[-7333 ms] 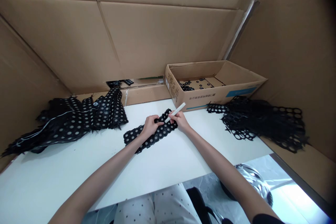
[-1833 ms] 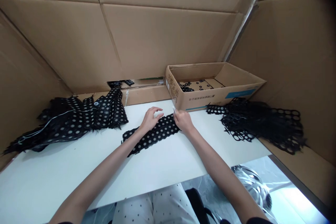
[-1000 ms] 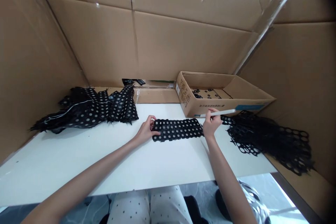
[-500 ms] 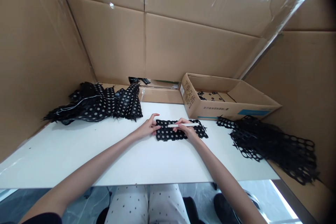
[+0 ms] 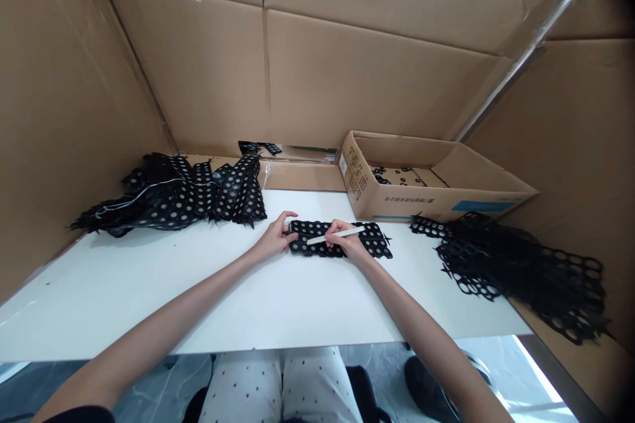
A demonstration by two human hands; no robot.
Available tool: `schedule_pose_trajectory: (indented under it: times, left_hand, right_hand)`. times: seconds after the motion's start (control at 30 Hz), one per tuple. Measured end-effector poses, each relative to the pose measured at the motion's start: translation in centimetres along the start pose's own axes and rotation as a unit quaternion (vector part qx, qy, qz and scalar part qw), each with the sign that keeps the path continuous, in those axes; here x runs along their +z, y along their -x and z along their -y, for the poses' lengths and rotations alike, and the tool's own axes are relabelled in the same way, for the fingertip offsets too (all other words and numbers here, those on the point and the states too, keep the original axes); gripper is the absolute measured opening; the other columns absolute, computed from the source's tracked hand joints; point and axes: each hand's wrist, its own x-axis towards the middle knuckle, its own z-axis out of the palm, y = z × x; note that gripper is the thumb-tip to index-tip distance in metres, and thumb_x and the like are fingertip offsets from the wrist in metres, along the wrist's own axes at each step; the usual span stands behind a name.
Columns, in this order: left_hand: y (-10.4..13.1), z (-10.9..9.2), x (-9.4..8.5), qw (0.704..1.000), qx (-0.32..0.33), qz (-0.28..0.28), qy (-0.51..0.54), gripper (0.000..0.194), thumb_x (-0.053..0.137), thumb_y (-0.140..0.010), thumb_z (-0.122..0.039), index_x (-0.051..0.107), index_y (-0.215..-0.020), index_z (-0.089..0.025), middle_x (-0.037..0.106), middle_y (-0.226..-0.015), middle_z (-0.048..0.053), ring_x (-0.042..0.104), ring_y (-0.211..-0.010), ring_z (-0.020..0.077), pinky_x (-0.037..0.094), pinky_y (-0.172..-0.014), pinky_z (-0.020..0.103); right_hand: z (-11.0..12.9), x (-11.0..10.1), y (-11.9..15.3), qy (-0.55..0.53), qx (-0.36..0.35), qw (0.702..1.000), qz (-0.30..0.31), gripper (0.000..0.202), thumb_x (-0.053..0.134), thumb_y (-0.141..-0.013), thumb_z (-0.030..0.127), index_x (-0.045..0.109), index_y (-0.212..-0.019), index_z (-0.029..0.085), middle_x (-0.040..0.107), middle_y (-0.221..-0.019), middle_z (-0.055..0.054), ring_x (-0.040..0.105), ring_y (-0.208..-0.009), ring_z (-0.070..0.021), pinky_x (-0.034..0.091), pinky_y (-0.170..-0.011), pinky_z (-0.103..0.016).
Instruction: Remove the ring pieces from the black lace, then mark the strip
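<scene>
A black strip with pale round dots (image 5: 370, 248) lies flat on the white table, between and under my hands. My right hand (image 5: 344, 238) is closed around a white pen-like stick (image 5: 354, 231), whose left end points down at the strip. At the strip's left end, my left hand (image 5: 276, 236) pinches its edge between thumb and fingers.
A heap of dotted black pieces (image 5: 186, 195) lies at the back left of the white table (image 5: 248, 310). An open cardboard box (image 5: 407, 201) with small black rings inside stands at the back right. Black net-like pieces (image 5: 516, 271) overhang the right edge. Cardboard walls (image 5: 198, 66) surround the table.
The white stick has tilted, its left end now lower and further left. My left hand has shifted slightly left on the strip's end. The whole view has moved a little.
</scene>
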Motion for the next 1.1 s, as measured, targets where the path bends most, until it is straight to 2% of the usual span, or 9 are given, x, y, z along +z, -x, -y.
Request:
schedule_pose_trajectory:
  times: [0.37, 0.5, 0.73, 0.93, 1.03, 1.1]
  left_hand:
    - [-0.2, 0.1, -0.1, 1.0, 0.005, 0.002, -0.007, 0.044, 0.055, -0.077, -0.024, 0.041, -0.118, -0.017, 0.045, -0.049, -0.01, 0.039, -0.038, 0.0063, 0.029, -0.043, 0.017]
    - [0.1, -0.7, -0.3, 0.998, 0.036, -0.002, -0.057, 0.042, 0.054, -0.077, -0.021, 0.042, -0.117, -0.018, 0.046, -0.052, -0.009, 0.043, -0.045, 0.0077, 0.031, -0.047, 0.017]
    - [0.5, -2.3, -0.7, 0.987, 0.062, 0.031, -0.147, 0.039, 0.048, -0.079, -0.02, 0.04, -0.117, -0.02, 0.054, -0.057, -0.006, 0.047, -0.049, 0.0106, 0.03, -0.049, 0.019]
    - [0.7, -3.0, -0.4, 0.965, 0.09, 0.015, -0.245, 0.035, 0.046, -0.079, -0.019, 0.041, -0.113, -0.022, 0.051, -0.057, -0.006, 0.046, -0.05, 0.0126, 0.029, -0.053, 0.021]
    - [0.7, -2.9, -0.4, 0.965, 0.088, 0.012, -0.247, 0.033, 0.046, -0.079, -0.018, 0.043, -0.111, -0.023, 0.051, -0.057, -0.006, 0.046, -0.051, 0.0124, 0.029, -0.053, 0.021]
    - [0.5, -2.5, -0.4, 0.974, 0.08, 0.016, -0.209, 0.031, 0.047, -0.079, -0.019, 0.043, -0.109, -0.022, 0.052, -0.057, -0.007, 0.046, -0.05, 0.0116, 0.03, -0.052, 0.02]
  right_hand:
    - [-0.2, 0.3, 0.1, 0.05, 0.01, 0.999, 0.017, 0.026, 0.07, -0.068, 0.036, 0.051, -0.071, 0.019, 0.064, -0.061, 0.0, 0.058, -0.054, -0.0136, 0.044, -0.054, -0.025]
    - [-0.1, 0.4, 0.2, 0.06, 0.002, 0.998, 0.022, 0.024, 0.07, -0.07, 0.035, 0.052, -0.071, 0.018, 0.065, -0.062, 0.0, 0.058, -0.055, -0.0131, 0.044, -0.054, -0.025]
    - [0.0, 0.5, 0.4, 0.113, -0.014, 0.993, 0.027, 0.026, 0.071, -0.069, 0.037, 0.056, -0.07, 0.017, 0.063, -0.064, 0.0, 0.056, -0.055, -0.0118, 0.042, -0.052, -0.023]
    - [-0.9, 0.8, 0.3, 0.143, -0.015, 0.989, 0.036, 0.027, 0.073, -0.067, 0.037, 0.057, -0.071, 0.016, 0.057, -0.064, 0.002, 0.052, -0.055, -0.0102, 0.039, -0.05, -0.022]
    - [-0.6, 0.9, 0.4, 0.174, -0.031, 0.983, 0.04, 0.025, 0.073, -0.067, 0.036, 0.058, -0.07, 0.016, 0.056, -0.065, 0.002, 0.05, -0.056, -0.0097, 0.037, -0.051, -0.021]
    - [-0.3, 1.0, 0.4, 0.163, -0.024, 0.985, 0.043, 0.024, 0.072, -0.068, 0.036, 0.057, -0.071, 0.017, 0.057, -0.065, 0.002, 0.051, -0.056, -0.0101, 0.037, -0.051, -0.022]
